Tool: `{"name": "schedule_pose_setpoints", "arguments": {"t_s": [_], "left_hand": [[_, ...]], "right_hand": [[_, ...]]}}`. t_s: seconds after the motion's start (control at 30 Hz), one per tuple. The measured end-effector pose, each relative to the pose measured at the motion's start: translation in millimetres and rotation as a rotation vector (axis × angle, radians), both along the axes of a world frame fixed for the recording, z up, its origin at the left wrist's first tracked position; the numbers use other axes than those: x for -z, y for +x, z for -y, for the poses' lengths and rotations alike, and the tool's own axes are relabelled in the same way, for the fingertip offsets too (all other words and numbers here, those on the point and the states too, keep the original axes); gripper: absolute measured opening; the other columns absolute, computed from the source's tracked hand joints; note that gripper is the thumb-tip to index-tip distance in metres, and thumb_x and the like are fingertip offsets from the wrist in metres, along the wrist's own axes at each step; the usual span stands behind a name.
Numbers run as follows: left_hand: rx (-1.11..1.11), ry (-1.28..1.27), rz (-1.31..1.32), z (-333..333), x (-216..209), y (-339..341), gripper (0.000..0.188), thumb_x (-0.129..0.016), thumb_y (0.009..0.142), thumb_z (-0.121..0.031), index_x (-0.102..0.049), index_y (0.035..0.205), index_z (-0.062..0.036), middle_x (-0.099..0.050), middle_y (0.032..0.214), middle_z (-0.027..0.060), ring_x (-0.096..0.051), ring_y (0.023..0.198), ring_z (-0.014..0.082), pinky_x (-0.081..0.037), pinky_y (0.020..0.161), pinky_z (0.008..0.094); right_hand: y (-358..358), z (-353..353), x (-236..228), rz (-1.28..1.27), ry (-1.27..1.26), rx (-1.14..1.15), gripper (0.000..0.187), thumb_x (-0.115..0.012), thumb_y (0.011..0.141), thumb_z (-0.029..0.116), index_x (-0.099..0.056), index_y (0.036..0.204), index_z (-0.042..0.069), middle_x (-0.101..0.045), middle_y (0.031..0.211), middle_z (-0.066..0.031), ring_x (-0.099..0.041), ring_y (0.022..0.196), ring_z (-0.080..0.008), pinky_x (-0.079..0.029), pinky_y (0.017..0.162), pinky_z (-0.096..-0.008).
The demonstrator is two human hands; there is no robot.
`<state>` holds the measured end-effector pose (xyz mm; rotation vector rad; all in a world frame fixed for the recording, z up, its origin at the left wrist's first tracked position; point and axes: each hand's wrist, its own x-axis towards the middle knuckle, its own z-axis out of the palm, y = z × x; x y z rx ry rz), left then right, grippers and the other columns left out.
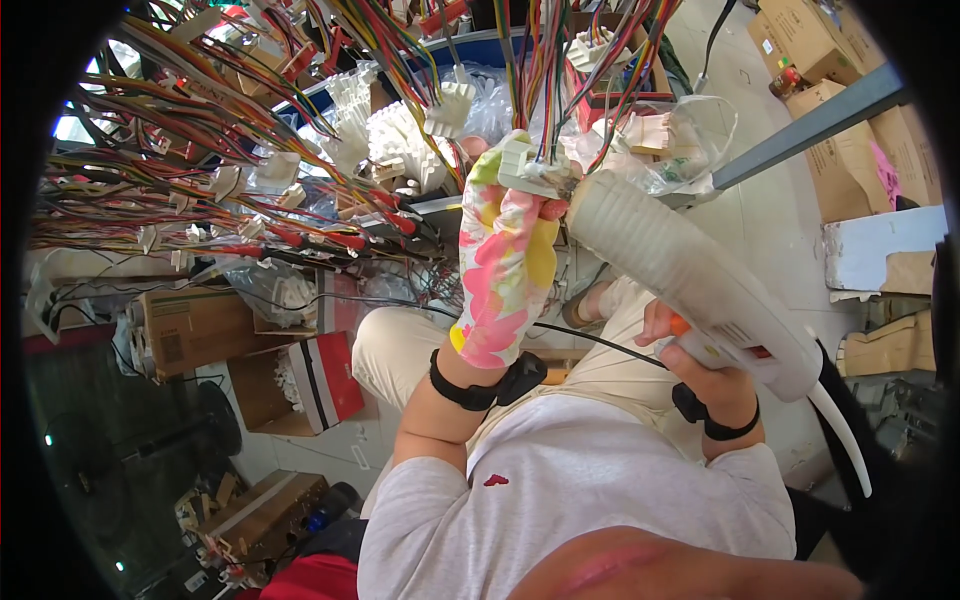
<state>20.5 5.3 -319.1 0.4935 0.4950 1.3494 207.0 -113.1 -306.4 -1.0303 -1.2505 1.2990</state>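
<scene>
A floral pink, yellow and white fabric cover hides most of my left hand [520,215], which is closed on a white plastic connector [535,170] with coloured wires running up from it. In my right hand [700,370] is a large white hot glue gun [700,275] with an orange trigger [680,325]. My fingers wrap round its grip. Its thick front end looks bound in tape, and the tip meets or nearly meets the connector at the wire side; I cannot tell if they touch. A white glue stick [843,440] curves out of the back.
Bundles of wires [200,160] with connectors hang at the left and top. Behind my left hand are piled white connectors [405,145]. A grey metal bar [810,125] slants at the right near cardboard boxes [810,40]. A dark cable [600,343] crosses my lap.
</scene>
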Motion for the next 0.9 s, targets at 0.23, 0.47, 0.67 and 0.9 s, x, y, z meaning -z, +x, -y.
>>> {"name": "schedule_pose_setpoints", "arguments": {"t_s": [0.23,0.47,0.67,0.9], "left_hand": [[0.022,0.083,0.009,3,10,-4,0.046,-0.063,0.092,-0.014,-0.044,0.133,-0.0065,-0.058,0.110,0.0051,-0.059,0.098,0.0144,-0.050,0.083,0.0279],[0.012,0.068,0.071,-2,10,-1,0.046,-0.062,0.092,-0.015,-0.043,0.133,-0.0067,-0.058,0.112,0.0052,-0.060,0.099,0.0154,-0.050,0.083,0.0290],[-0.001,0.088,-0.012,0,8,-2,0.042,-0.059,0.094,-0.016,-0.044,0.131,-0.0062,-0.058,0.111,0.0055,-0.060,0.098,0.0158,-0.050,0.084,0.0298],[-0.011,0.120,-0.006,1,1,-1,0.038,-0.057,0.095,-0.016,-0.046,0.129,-0.0050,-0.058,0.109,0.0064,-0.056,0.090,0.0139,-0.046,0.079,0.0287]], "right_hand": [[-2,-4,-2,-0.017,0.049,-0.014,0.041,-0.063,0.080,0.000,-0.050,0.119,0.000,-0.053,0.094,-0.0099,-0.052,0.089,-0.0216,-0.049,0.078,-0.0360],[4,0,0,0.042,0.012,-0.040,0.042,-0.062,0.080,0.000,-0.049,0.120,0.000,-0.053,0.094,-0.0094,-0.052,0.089,-0.0215,-0.049,0.079,-0.0357],[5,-5,0,0.019,0.041,-0.046,0.041,-0.061,0.080,-0.001,-0.050,0.120,0.001,-0.052,0.094,-0.0092,-0.051,0.089,-0.0219,-0.049,0.079,-0.0360],[-1,-1,4,-0.152,0.022,0.009,0.043,-0.062,0.080,-0.001,-0.049,0.120,0.001,-0.052,0.093,-0.0093,-0.051,0.089,-0.0216,-0.049,0.079,-0.0353]]}}
